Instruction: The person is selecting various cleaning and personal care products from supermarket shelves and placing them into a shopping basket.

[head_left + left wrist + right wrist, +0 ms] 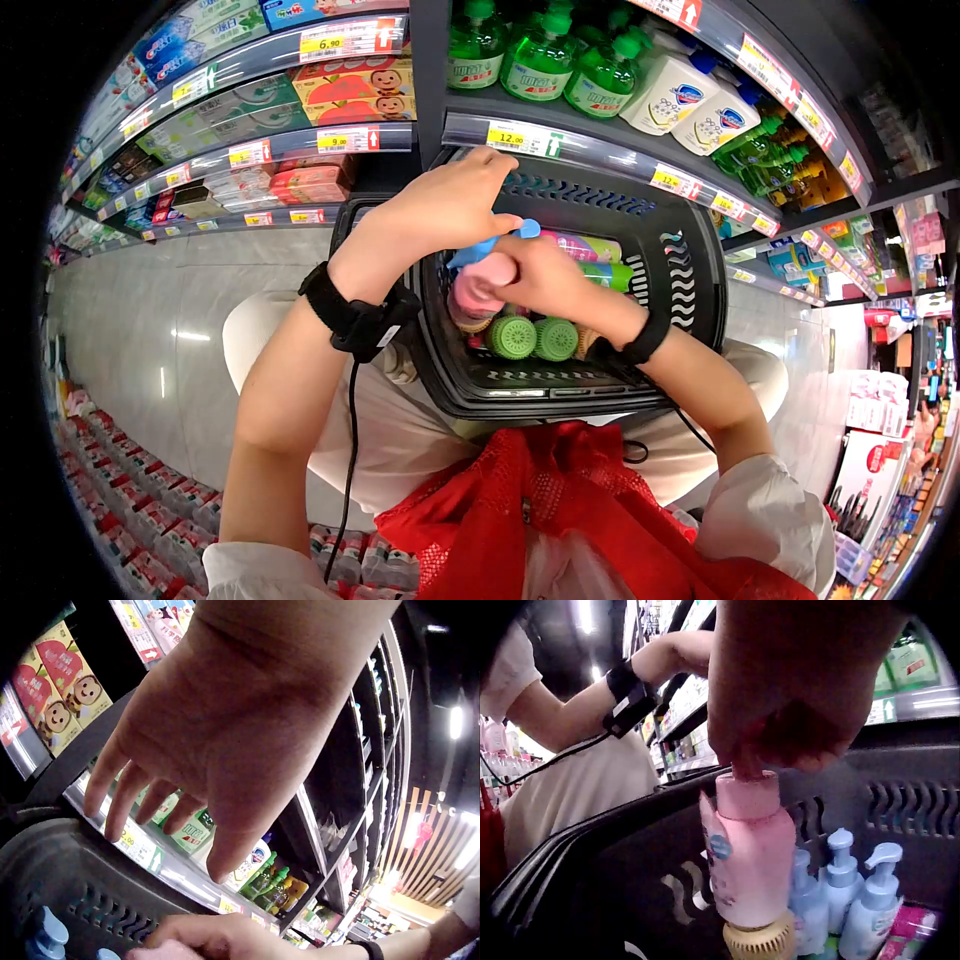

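My right hand [555, 278] reaches into a black shopping basket [708, 280] and grips a pink bottle [751, 859] by its top. In the right wrist view the bottle stands upright, right above a tan ribbed cap [761, 939]. Beside it are light-blue pump bottles [872, 911]. My left hand [217, 742] hovers over the far left of the basket, palm down, fingers spread and holding nothing. Two green round caps [514, 338] show along the basket's near side. A pink and a green package [605, 275] lie further right inside it.
Shelves border the basket ahead, with green pump bottles [540, 65] and white bottles [715, 118]. Boxed goods [355, 90] fill the left shelves. The basket sits between the person's knees. Cables run from both wrist cameras. Red-and-white packs [140, 500] cover the lower left.
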Tool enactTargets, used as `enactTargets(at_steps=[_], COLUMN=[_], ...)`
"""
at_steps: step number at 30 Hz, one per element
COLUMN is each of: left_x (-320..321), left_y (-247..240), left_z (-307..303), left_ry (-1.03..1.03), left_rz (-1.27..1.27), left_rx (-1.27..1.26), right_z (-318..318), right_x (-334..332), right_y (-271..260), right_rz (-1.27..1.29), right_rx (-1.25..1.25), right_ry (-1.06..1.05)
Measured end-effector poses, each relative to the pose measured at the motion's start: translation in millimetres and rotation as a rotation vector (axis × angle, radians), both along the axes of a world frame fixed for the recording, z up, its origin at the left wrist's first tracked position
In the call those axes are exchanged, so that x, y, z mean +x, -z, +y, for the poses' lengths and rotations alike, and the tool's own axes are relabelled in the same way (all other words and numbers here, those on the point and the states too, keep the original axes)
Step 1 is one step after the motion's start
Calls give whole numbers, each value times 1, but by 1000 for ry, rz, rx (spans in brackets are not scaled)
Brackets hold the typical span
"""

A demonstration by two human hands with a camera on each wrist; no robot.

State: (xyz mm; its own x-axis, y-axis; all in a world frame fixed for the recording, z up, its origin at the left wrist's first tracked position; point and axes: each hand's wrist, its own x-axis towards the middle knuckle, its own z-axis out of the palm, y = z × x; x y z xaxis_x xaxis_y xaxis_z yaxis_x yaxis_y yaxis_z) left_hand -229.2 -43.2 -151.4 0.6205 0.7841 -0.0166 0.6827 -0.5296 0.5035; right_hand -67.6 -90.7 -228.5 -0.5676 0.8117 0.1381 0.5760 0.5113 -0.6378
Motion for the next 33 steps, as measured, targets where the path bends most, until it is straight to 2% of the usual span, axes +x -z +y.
enactTargets(at_steps=[3,8,13,16,20,23,33], left_x=[0,8,24,27,35,39,41], left_y=[-5,0,-4,0,7,7,7], left_z=[0,2,1,2,5,6,7], left_ry=[-3,19,47,36,61,73,77], left_rz=[2,-15,-1,5,3,12,20], left_rx=[-3,18,-9,-37,-35,-59,-79], right_z=[-3,-30,-52,-65,-80,-88,-95], right_x=[30,101,147,183,203,217,223], right_y=[-23,-73,-80,-84,-77,-63,-65], right_rz=[-62,-469,-623,-873,-977,-972,-971], right_rx=[2,-4,6,-65,-165,-183,-208], right_ry=[123,233,315,308,419,395,374])
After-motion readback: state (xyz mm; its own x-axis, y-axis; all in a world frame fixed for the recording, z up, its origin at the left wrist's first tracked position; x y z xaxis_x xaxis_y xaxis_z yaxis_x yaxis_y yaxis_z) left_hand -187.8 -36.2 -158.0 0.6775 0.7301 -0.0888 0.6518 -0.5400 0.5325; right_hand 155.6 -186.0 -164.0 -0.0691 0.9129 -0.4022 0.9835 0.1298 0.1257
